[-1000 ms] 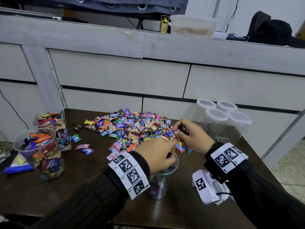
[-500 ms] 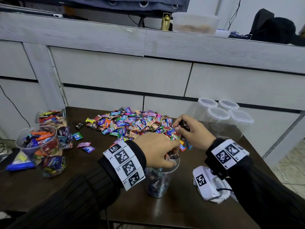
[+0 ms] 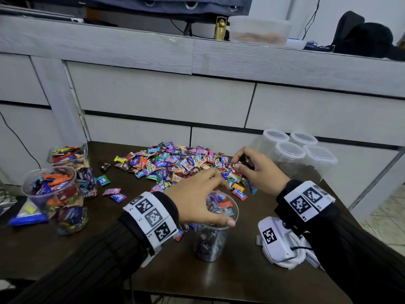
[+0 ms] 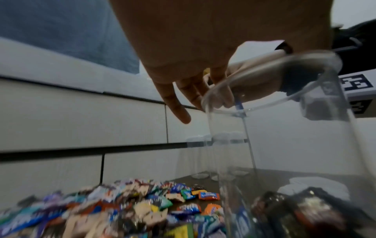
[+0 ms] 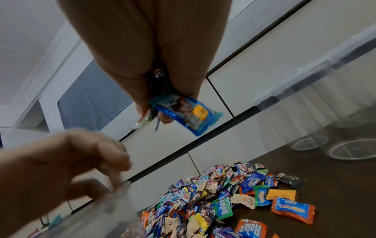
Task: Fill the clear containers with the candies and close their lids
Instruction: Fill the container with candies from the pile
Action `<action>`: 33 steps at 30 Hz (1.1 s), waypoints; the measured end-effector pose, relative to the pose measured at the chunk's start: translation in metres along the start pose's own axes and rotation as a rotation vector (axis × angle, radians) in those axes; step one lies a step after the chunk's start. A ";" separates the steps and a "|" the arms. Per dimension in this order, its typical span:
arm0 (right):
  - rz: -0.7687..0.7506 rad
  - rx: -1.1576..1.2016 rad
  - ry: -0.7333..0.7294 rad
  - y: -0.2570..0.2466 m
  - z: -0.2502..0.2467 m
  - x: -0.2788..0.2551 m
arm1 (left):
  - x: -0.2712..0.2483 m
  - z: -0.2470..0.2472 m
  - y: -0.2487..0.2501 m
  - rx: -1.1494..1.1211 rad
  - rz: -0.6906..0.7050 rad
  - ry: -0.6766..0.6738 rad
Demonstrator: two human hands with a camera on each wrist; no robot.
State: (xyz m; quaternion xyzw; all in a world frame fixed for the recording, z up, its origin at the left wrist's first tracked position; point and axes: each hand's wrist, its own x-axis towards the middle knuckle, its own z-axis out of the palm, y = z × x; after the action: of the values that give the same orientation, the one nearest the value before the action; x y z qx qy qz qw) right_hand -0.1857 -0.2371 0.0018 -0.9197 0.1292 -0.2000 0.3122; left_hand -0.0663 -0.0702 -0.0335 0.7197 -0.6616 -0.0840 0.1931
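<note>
A heap of wrapped candies (image 3: 175, 165) lies mid-table, also in the wrist views (image 4: 122, 209) (image 5: 223, 206). In front of it stands a lidless clear container (image 3: 210, 242) partly filled with candies. My left hand (image 3: 215, 200) hovers over its rim (image 4: 284, 103) with straight, spread fingers (image 4: 179, 109) and holds nothing. My right hand (image 3: 241, 161) is at the heap's right edge. It grips several candies, a dark one (image 3: 246, 160) and a blue one (image 5: 189, 114) among them.
Two clear containers full of candies (image 3: 54, 198) (image 3: 72, 156) stand at the table's left. Several empty lidded containers (image 3: 291, 150) stand at the back right. A white device (image 3: 278, 242) lies under my right wrist. Grey drawer fronts (image 3: 164, 99) rise behind the table.
My left hand held a candy at the container's mouth; now its fingers are spread and empty above the rim. My right hand stays by the heap with its candies.
</note>
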 end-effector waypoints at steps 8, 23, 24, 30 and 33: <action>-0.050 0.301 0.076 -0.031 0.012 -0.002 | -0.013 0.013 -0.017 -0.400 -0.190 -0.146; -0.397 0.019 -0.037 -0.019 0.055 -0.043 | -0.013 0.015 -0.014 -0.354 -0.145 -0.099; -0.416 -0.005 -0.055 -0.018 0.054 -0.042 | -0.013 0.015 -0.014 -0.364 -0.149 -0.096; -0.470 -0.107 -0.126 -0.022 0.047 -0.038 | -0.012 0.020 -0.016 -0.402 -0.146 -0.063; -0.469 -0.105 -0.139 -0.024 0.046 -0.038 | -0.013 0.020 -0.017 -0.440 -0.144 -0.067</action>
State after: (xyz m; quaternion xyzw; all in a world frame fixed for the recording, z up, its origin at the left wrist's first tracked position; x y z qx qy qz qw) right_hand -0.1958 -0.1807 -0.0276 -0.9510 -0.0996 -0.1962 0.2171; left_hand -0.0597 -0.0597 -0.0601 0.7024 -0.5803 -0.2636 0.3169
